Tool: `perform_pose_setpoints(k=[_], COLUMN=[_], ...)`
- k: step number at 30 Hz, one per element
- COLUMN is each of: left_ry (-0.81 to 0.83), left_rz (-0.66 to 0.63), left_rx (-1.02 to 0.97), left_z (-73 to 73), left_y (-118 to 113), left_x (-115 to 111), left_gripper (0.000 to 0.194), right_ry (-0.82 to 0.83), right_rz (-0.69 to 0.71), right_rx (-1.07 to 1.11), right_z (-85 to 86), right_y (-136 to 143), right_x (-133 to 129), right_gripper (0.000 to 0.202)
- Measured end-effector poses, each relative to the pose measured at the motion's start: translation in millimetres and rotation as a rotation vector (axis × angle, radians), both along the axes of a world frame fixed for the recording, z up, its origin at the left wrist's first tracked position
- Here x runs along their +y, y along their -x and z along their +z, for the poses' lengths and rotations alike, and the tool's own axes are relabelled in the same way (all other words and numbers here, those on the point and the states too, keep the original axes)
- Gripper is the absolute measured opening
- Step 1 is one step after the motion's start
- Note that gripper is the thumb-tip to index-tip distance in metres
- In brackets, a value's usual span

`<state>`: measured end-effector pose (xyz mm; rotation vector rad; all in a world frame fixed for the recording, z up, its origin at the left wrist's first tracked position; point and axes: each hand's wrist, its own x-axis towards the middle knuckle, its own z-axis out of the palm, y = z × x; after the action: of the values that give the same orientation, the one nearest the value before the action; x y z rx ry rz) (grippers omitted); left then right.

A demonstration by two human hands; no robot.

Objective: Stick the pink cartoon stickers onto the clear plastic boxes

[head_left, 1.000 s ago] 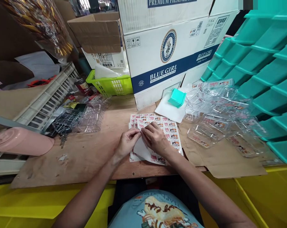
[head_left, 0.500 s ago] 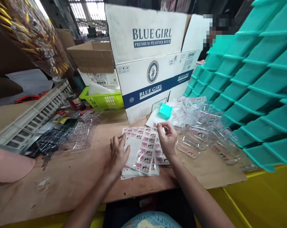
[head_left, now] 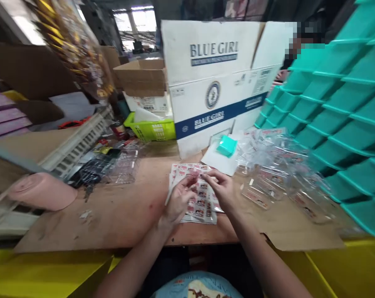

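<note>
"So, how are we holding our hands?"

"We have both over the cat-print sticker sheets (head_left: 201, 208), close to the middle of the worktop's (head_left: 122, 215) front edge. Our forearms slant inward across that edge. Our left hand (head_left: 178, 202) turns its palm inward, fingers bent and thumb apart; our right hand (head_left: 223, 191) comes in from the other side, knuckles raised, thumb and forefinger drawn together."

"Are we gripping anything?"

"We can't tell; blur hides whether a sticker sits between our fingertips, which are near each other above the top sheet."

"And around us?"

"We see a small teal tray (head_left: 227, 146) on white paper (head_left: 209, 158) beyond our right hand, clear plastic boxes (head_left: 258, 194) heaped to its right, and the BLUE GIRL carton (head_left: 187, 97) standing behind."
</note>
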<state>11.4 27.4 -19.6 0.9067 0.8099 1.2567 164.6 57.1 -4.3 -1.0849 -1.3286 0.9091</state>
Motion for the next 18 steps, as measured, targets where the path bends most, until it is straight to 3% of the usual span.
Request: perform_pose_setpoints(k=[2,5,6,8,10,12,15,18], left_ry=[-0.161,-0.404,-0.426,-0.336,-0.11,0.054,0.162,0.188], left_rz=[0.084,0.458,0.585,0.721,0.731,0.726,0.747,0.775], left_rx=[0.225,0.713,0.852,0.973,0.909,0.799,0.613,0.387], left_z=[-1.2,2.8,5.3,8.8,7.3,0.8,-9.2,-11.5], left_y=[12.0,65.3,89.8,138.9,177.8,200.8,212.4,212.0], left_x=[-1.7,-0.1,-0.5,-1.6,2.0,13.1,36.3,48.6], left_gripper=[0.064,0.066,0.06,0.035,0.012,0.028,0.037,0.032], right_ry=[-0.059,-0.147,-0.148,-0.108,-0.06,-0.032,-0.031,-0.092], right_rz=[-0.067,-0.229,-0.247,-0.21,-0.111,0.022,0.222,0.318], right_rx=[0.02,-0.014,-0.029,-0.015,0.03,0.043,-0.065,-0.222], right_z=[3.7,2.6,0.8,-4.0,-9.8,-15.6,-21.5,-22.1], right_y=[-4.6,-21.2,-26.3,-29.9,-21.0,-2.1,27.3,39.7], right_x=[-4.5,-9.0,-9.9,-13.3,-20.3,-29.8,-43.1,-49.1], right_gripper=[0.024,0.018,0.018,0.027,0.043,0.055,0.061,0.063])
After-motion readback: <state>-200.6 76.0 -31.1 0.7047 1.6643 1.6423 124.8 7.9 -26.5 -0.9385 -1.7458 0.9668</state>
